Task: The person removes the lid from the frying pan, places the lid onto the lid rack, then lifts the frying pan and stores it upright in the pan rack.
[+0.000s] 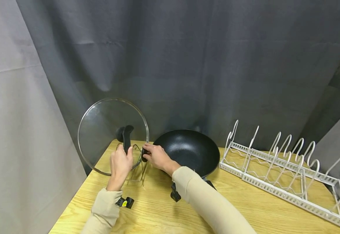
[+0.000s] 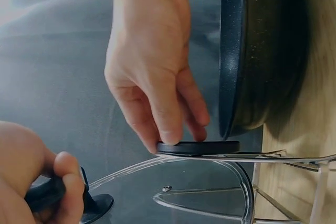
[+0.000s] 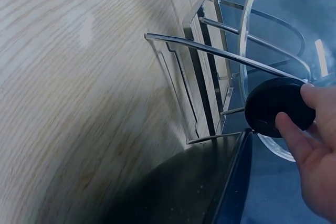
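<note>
A large glass lid (image 1: 99, 125) with a metal rim stands upright at the left. My left hand (image 1: 121, 164) has its fingers wrapped around the lid's black upright handle (image 1: 127, 138). Just right of it, my right hand (image 1: 158, 156) pinches a black round disc (image 3: 270, 109) between thumb and fingers. That disc sits against a thin metal wire stand (image 3: 226, 53), which rises from the table beside the lid's lower edge. In the left wrist view the disc shows edge-on, with right fingertips on its face and upper edge.
A black wok (image 1: 184, 149) sits tilted behind my right forearm, its handle partly hidden by the sleeve. At the right a long white pan rack (image 1: 286, 197) with wavy wire dividers stands on the wooden table (image 1: 152, 214). A dark curtain (image 1: 187, 65) hangs behind.
</note>
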A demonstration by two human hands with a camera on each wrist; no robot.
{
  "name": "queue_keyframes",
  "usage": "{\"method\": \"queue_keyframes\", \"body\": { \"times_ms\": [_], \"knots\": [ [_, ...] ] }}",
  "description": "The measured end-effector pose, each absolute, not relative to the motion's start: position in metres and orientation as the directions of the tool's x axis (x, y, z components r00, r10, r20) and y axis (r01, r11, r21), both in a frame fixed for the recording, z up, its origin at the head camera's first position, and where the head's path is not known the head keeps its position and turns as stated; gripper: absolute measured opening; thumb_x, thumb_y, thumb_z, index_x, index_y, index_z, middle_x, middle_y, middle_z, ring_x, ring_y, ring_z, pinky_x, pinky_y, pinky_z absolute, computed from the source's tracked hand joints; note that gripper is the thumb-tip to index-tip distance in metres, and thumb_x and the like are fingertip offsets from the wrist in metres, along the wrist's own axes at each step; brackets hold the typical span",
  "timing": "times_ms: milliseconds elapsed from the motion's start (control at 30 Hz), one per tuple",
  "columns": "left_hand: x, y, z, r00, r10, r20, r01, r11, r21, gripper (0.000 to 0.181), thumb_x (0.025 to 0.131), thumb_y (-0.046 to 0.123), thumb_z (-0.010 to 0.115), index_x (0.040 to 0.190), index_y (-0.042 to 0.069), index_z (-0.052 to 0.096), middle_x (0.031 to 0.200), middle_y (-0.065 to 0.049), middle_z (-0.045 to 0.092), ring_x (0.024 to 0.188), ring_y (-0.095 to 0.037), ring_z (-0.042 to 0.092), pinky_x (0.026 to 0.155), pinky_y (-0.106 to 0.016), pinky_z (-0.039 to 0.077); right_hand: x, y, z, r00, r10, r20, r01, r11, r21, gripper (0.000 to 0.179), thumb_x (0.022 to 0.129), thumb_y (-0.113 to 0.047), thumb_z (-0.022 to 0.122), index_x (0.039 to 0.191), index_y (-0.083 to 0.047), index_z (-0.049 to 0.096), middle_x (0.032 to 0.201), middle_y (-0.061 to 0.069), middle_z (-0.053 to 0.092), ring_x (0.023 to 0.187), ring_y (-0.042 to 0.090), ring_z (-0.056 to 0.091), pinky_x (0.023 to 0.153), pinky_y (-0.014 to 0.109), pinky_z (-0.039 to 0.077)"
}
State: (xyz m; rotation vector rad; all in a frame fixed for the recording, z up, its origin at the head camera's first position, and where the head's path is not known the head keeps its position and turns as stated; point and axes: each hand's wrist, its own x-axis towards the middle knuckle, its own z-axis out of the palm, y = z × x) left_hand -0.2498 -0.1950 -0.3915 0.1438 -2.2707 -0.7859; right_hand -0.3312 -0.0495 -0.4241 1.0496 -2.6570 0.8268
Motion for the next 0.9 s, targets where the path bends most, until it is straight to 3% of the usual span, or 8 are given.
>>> {"method": "queue_keyframes", "body": {
  "times_ms": [300,533,667,900],
  "knots": [
    [-0.247,-0.196,-0.399,-0.746,-0.302,0.593,0.112,0.821,0.559,0.025,0.089,0.018,0.063,0.075,0.0,0.054,0.06,-0.017,0.058,0.057,-0.043,0.059,0.049,-0.051,0.043,-0.328,-0.054,-0.42,-0.734,-0.581,0.352,-0.679,0.619,-0.393,0.042,0.093,-0.017,0.063,0.133,-0.007,0.054,0.139,0.009,0.048,0.112,0.02,0.058,0.095,0.033,0.045],
    [-0.246,-0.196,-0.401,-0.759,-0.309,0.573,0.101,0.814,0.573,0.026,0.09,0.021,0.063,0.077,0.0,0.056,0.063,-0.019,0.06,0.061,-0.043,0.061,0.051,-0.051,0.044,-0.331,-0.054,-0.418,-0.712,-0.6,0.365,-0.702,0.614,-0.36,0.039,0.094,-0.013,0.06,0.132,-0.008,0.055,0.138,0.007,0.049,0.107,0.017,0.061,0.093,0.032,0.046],
    [-0.245,-0.197,-0.404,-0.763,-0.312,0.567,0.094,0.813,0.575,0.026,0.09,0.021,0.063,0.076,0.0,0.056,0.061,-0.018,0.059,0.059,-0.042,0.06,0.049,-0.05,0.044,-0.332,-0.054,-0.418,-0.692,-0.613,0.382,-0.722,0.604,-0.338,0.037,0.094,-0.011,0.059,0.131,-0.007,0.056,0.137,0.008,0.05,0.113,0.022,0.058,0.095,0.035,0.045],
    [-0.244,-0.198,-0.409,-0.787,-0.3,0.539,0.08,0.817,0.571,0.026,0.09,0.021,0.063,0.075,0.001,0.055,0.057,-0.013,0.055,0.055,-0.037,0.058,0.045,-0.044,0.041,-0.332,-0.055,-0.425,-0.702,-0.602,0.38,-0.712,0.583,-0.392,0.039,0.093,-0.013,0.062,0.13,-0.005,0.056,0.138,0.009,0.049,0.103,0.017,0.063,0.092,0.034,0.047]
  ]
}}
